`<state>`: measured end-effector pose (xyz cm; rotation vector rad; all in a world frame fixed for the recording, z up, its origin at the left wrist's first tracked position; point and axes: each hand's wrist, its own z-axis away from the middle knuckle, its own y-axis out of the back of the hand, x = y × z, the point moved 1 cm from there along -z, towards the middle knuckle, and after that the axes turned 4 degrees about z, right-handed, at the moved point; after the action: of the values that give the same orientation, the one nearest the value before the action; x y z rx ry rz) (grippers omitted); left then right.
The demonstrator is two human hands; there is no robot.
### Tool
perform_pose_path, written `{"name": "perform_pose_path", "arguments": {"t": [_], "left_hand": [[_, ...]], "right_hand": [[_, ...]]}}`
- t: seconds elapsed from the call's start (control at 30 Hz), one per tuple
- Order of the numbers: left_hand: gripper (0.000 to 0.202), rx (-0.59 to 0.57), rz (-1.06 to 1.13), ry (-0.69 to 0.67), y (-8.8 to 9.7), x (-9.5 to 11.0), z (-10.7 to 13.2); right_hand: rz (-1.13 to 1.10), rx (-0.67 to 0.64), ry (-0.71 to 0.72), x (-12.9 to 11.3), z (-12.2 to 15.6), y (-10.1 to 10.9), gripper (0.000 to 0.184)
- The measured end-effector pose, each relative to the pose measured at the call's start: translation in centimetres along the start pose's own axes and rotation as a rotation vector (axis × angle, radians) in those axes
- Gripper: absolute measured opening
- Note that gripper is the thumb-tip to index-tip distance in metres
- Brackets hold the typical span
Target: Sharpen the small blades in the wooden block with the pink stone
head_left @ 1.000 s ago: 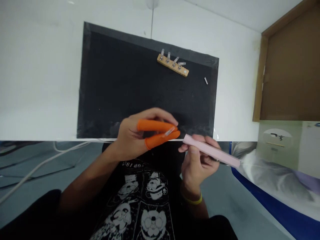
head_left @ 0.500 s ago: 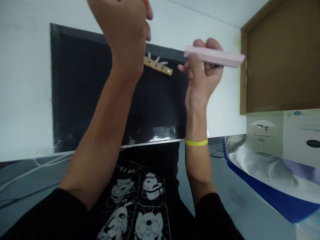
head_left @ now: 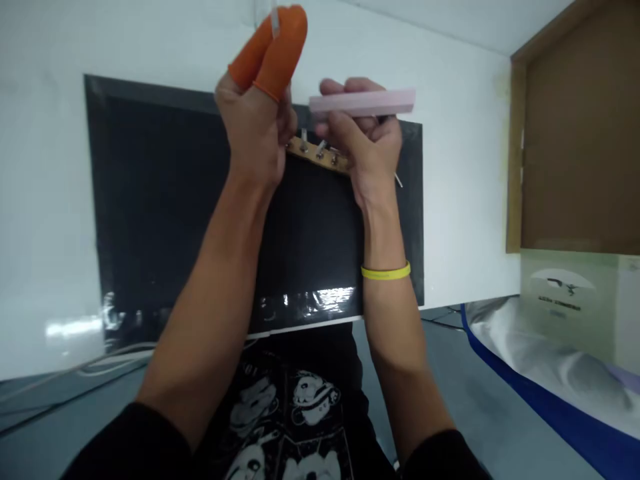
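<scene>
My left hand [head_left: 260, 120] is raised over the top edge of the black mat, its thumb and forefinger in orange finger cots [head_left: 280, 57]. Those two fingertips pinch a small translucent piece [head_left: 275, 23]. In my right hand [head_left: 373, 143] is a pale pink bar [head_left: 363, 103], held level between the thumb and fingers. A thin light-coloured stick [head_left: 399, 180] pokes out beside that wrist; where its other end goes is hidden. Between and below the hands lies a wooden strip [head_left: 311, 153] with metal clips and small clear pieces standing up from it. Both hands partly cover its ends.
The black mat [head_left: 175, 220] lies on a white table [head_left: 465, 200]. A brown board with a wooden frame [head_left: 516, 153] is at the right. White cables [head_left: 120, 357] run below the front edge at left. A silver and blue bag [head_left: 540, 360] is at lower right.
My left hand has come down into view, showing the orange finger cots and the translucent piece. My right hand has moved left with the pink bar, over the strip's right end.
</scene>
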<state>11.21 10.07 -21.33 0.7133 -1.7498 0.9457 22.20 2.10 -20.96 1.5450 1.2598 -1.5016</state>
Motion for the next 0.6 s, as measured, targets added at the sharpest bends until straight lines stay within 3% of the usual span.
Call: {"name": "perform_pose_path", "arguments": {"t": [0.07, 0.23, 0.4, 0.5, 0.6], "left_hand": [[0.025, 0.214, 0.261, -0.013, -0.1, 0.2, 0.3], [0.01, 0.365, 0.367, 0.004, -1.0, 1.3, 0.8], [0.023, 0.583, 0.396, 0.195, -1.1, 3.4, 0.8], [0.036, 0.574, 0.416, 0.193, -0.7, 4.3, 0.8], [0.042, 0.524, 0.583, 0.22, 0.6, 4.4, 0.9]], "right_hand": [[0.006, 0.056, -0.014, 0.4, 0.0, 1.1, 0.061], [-0.077, 0.08, -0.064, 0.4, 0.1, 3.3, 0.059], [-0.127, 0.143, -0.059, 0.0, 0.6, 4.2, 0.052], [-0.12, 0.169, -0.064, -0.4, 1.0, 4.5, 0.046], [-0.113, 0.224, -0.08, -0.8, 1.5, 4.8, 0.035]]}}
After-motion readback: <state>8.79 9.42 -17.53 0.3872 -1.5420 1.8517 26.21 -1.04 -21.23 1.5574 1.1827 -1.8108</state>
